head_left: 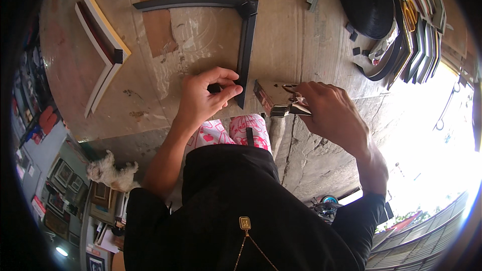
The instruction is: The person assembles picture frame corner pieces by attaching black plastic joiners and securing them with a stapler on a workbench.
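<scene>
My left hand [202,94] has thumb and forefinger brought together, with a small black piece [215,88] showing between them. Its fingertips touch the inner edge of a black frame moulding [245,52], near the end closest to me. At the far corner, a black corner piece [246,9] covers the joint with another black moulding [191,3]. Just right of the moulding's near end, my right hand [332,104] is closed on a boxy beige tool [273,94] with shiny metal parts, its exact kind unclear. My palm hides part of it.
A V-shaped pair of mouldings [108,62] with a black corner lies left. At the far right are a coil of black strip [369,2], yellow-handled scissors [409,14] and fanned moulding samples [424,45]. A white dog [113,170] is below the table's left side.
</scene>
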Demonstrator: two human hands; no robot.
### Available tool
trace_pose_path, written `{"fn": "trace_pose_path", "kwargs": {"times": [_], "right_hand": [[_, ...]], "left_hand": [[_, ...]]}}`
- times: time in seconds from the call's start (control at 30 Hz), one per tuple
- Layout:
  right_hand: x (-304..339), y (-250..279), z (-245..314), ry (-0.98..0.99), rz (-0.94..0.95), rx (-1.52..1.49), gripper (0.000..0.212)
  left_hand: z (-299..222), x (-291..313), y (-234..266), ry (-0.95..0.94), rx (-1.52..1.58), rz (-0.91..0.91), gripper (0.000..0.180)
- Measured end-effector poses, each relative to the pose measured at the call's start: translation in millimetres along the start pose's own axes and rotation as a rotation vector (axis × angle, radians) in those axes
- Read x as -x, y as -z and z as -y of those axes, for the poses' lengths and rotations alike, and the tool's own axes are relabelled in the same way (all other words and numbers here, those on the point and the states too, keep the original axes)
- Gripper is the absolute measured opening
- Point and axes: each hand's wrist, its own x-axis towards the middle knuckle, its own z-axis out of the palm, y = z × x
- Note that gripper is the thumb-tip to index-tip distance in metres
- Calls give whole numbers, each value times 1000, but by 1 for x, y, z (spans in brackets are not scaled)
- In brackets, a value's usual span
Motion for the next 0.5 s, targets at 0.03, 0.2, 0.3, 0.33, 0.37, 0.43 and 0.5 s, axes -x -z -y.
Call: {"fn": "trace_pose_path", "kwargs": {"times": [0.03,0.2,0.3,0.33,0.37,0.43,0.5], "right_hand": [[-1,-1,2,-2,10,3,28],[-7,-5,10,50,38,73,25],[-7,-11,12,94,-17,107,24],[-8,-10,13,87,-4,110,23],[-9,-9,14,79,10,113,23],[-11,-8,15,75,23,109,22],[-13,-7,15,74,28,107,22]], "left_hand": [[0,0,0,-12,1,4,22],[-1,0,1,1,-17,10,21],[-1,0,1,5,-17,11,20],[-1,0,1,4,-14,11,20],[0,0,1,-6,-14,12,20],[2,0,1,-27,-13,15,19],[3,0,1,-39,-21,17,19]]}}
